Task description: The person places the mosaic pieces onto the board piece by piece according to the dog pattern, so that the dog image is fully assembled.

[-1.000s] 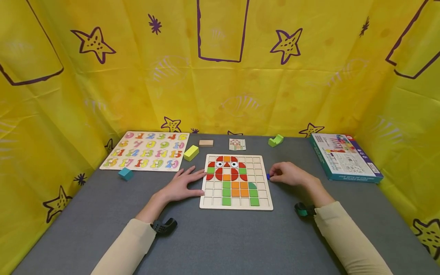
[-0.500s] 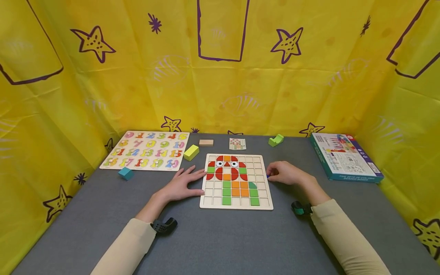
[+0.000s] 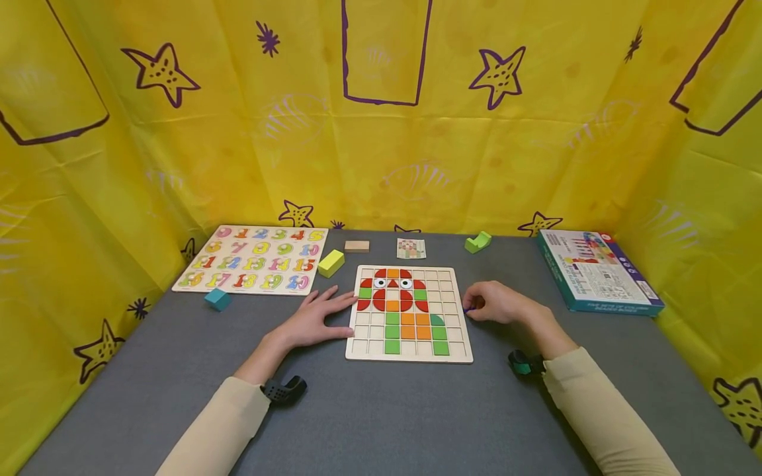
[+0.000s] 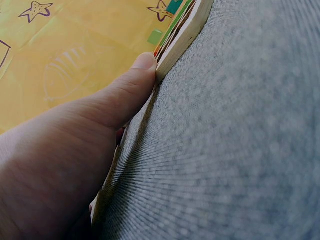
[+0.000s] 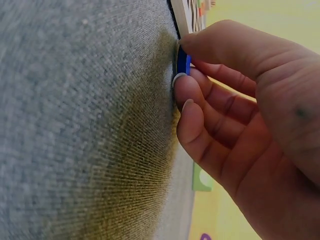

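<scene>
A square wooden grid board (image 3: 369, 349) lies mid-table, with red, orange and green mosaic tiles and two eye tiles forming a bird-like picture. My left hand (image 3: 314, 320) rests on the table with fingers spread; its thumb and fingertips touch the board's left edge. In the left wrist view, the thumb (image 4: 122, 92) presses the pale wooden rim. Just beyond the board's right edge, my right hand (image 3: 497, 303) pinches a small flat blue tile (image 5: 183, 61) between thumb and fingers, close to the cloth. Fingers cover most of that tile, so its full outline is hidden.
Behind the board lie a picture card (image 3: 411, 248), a tan block (image 3: 357, 246) and a green curved block (image 3: 478, 242). Leftward are a yellow block (image 3: 331, 263), a number puzzle (image 3: 253, 261) and a teal block (image 3: 217, 300). A game box (image 3: 598, 272) lies right.
The right hand shifted slightly toward the board, then slightly back, and the blue tile turned within its fingers, showing less now. My left hand and the board have stayed put.
</scene>
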The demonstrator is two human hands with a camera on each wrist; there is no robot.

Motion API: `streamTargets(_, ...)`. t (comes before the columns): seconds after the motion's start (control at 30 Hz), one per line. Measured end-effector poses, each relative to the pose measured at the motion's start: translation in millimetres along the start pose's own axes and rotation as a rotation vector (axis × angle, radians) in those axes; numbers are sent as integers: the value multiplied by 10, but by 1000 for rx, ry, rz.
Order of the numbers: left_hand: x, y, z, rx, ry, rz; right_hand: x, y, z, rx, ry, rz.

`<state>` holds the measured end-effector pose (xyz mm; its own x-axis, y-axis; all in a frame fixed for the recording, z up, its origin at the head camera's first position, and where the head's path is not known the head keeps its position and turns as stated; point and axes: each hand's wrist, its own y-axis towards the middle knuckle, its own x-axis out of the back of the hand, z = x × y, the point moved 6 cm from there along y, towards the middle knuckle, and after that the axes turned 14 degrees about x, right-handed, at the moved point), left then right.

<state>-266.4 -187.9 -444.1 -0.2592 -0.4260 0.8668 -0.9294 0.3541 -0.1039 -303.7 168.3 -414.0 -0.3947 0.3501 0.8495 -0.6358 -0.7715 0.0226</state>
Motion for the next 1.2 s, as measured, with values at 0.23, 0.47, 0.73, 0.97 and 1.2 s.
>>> streamTargets(0.23,0,3,-1,-2,0,-3,15,-18,93,39,22,-6)
streamTargets(0.47,-6,-1,7,1,1,-4,-22,50,270,85,40,13)
streamTargets(0.73,0,-7,-7,7,-2,-1,-112,101,369,45,73,70)
streamTargets(0.97,5,-2,-7,8,0,-3,-151,114,412,97,43,64)
streamTargets(1.2,0,6,-1,8,0,1,-156,106,401,111,27,48)
